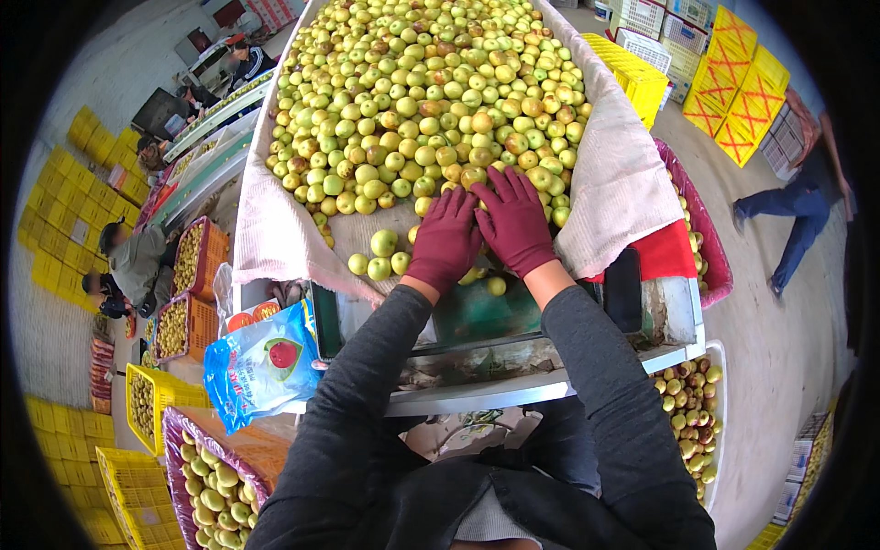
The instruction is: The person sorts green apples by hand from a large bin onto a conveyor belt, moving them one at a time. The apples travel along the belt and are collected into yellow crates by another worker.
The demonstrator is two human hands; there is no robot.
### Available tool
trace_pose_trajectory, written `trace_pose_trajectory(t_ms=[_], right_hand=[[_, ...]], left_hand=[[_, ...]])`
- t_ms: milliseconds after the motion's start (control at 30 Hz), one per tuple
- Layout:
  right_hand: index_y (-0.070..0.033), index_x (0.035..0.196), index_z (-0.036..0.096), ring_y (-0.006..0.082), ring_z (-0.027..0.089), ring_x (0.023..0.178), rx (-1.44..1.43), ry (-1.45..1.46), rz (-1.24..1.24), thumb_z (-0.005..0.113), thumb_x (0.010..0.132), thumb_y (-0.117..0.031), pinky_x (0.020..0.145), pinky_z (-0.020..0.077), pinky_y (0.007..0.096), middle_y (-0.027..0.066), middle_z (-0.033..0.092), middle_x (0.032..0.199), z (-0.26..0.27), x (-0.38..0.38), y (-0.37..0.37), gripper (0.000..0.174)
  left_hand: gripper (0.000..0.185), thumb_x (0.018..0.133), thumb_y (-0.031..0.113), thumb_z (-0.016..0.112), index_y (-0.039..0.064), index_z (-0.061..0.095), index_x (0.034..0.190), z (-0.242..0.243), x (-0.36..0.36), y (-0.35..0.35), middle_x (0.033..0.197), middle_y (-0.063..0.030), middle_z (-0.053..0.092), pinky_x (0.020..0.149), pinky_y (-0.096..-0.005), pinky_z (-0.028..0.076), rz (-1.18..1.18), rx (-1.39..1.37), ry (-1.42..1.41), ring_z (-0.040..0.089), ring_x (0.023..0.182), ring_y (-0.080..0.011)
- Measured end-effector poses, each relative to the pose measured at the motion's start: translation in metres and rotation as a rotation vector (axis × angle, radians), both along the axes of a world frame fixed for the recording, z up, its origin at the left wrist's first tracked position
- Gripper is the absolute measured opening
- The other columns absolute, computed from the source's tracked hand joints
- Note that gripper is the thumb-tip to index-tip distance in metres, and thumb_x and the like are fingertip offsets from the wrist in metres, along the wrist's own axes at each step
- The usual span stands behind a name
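Observation:
Many small green and reddish-brown fruits, which look like jujubes (426,96), lie heaped on a pale cloth (615,185) in front of me. My left hand (447,237), in a maroon glove, rests palm down at the heap's near edge. Beside it, my right hand (514,220), gloved alike, spreads its fingers over the fruits; the two hands touch or nearly touch. Several loose fruits (379,268) sit left of my left hand. Under my wrists is a dark-rimmed green tray (481,313) with a few fruits at its far side. What lies beneath my palms is hidden.
A blue and white plastic bag (265,364) lies left of the tray, a black phone (623,290) right of it. Fruit fills a lined crate (213,474) at lower left and a white container (715,419) at lower right. Other people sit at left; one person (790,206) walks at right.

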State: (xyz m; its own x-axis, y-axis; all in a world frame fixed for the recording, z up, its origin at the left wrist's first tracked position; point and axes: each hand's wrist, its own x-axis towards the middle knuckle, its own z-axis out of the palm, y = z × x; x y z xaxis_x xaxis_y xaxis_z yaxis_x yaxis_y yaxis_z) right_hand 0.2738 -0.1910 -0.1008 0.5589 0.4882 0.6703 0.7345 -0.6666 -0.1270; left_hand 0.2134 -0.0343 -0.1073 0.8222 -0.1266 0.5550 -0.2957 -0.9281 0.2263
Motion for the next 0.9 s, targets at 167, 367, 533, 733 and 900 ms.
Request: trace_pose_trajectory(t_ms=[167,367,533,733,900], right_hand=[[-0.018,0.14,0.059,0.0364,0.044,0.142,-0.152,-0.026,-0.025,0.059,0.096,-0.04,0.122,0.0246,0.0537,0.0144,0.055,0.146,0.0,-0.007,0.003,0.049],[-0.022,0.139,0.061,0.0283,0.051,0.137,-0.222,0.055,0.253,0.057,0.096,-0.046,0.119,0.0273,0.0537,0.0058,0.061,0.14,-0.014,-0.012,0.006,0.049],[-0.014,0.099,0.07,0.0298,0.054,0.131,-0.024,0.112,0.389,0.067,0.091,-0.033,0.116,0.0339,0.0503,0.0078,0.062,0.134,-0.004,-0.011,0.006,0.021],[-0.014,0.12,0.064,0.035,0.049,0.136,0.118,0.014,0.045,0.065,0.092,-0.038,0.118,0.0307,0.0555,0.0116,0.055,0.143,-0.003,0.002,0.0,0.037],[-0.024,0.135,0.059,0.0367,0.045,0.14,0.031,0.022,0.057,0.062,0.093,-0.045,0.118,0.0272,0.0594,0.0072,0.051,0.151,-0.002,-0.002,0.002,0.047]], left_hand=[[0.03,0.091,0.009,0.059,0.005,0.064,0.12,0.007,0.005,0.032,0.127,-0.018,0.065,0.105,-0.0461,0.046,-0.094,-0.154,-0.063,0.059,0.119,-0.0395],[0.052,0.088,0.024,0.068,0.007,0.057,0.136,0.017,0.0,0.064,0.147,-0.0195,0.054,0.117,-0.0485,0.035,0.292,0.087,-0.067,0.047,0.139,-0.0402],[0.06,0.093,0.03,0.066,0.006,0.049,0.146,0.009,-0.001,0.05,0.155,-0.0214,0.046,0.121,-0.0469,0.031,0.206,0.066,0.134,0.039,0.147,-0.0412],[0.062,0.097,0.026,0.062,0.0,0.042,0.149,-0.002,0.003,0.019,0.157,-0.0302,0.037,0.123,-0.0491,0.029,0.041,-0.056,0.148,0.032,0.147,-0.0495],[0.046,0.088,0.012,0.063,0.005,0.057,0.134,0.007,0.0,0.031,0.14,-0.0218,0.055,0.115,-0.0491,0.039,-0.186,-0.176,0.096,0.044,0.137,-0.0485]])
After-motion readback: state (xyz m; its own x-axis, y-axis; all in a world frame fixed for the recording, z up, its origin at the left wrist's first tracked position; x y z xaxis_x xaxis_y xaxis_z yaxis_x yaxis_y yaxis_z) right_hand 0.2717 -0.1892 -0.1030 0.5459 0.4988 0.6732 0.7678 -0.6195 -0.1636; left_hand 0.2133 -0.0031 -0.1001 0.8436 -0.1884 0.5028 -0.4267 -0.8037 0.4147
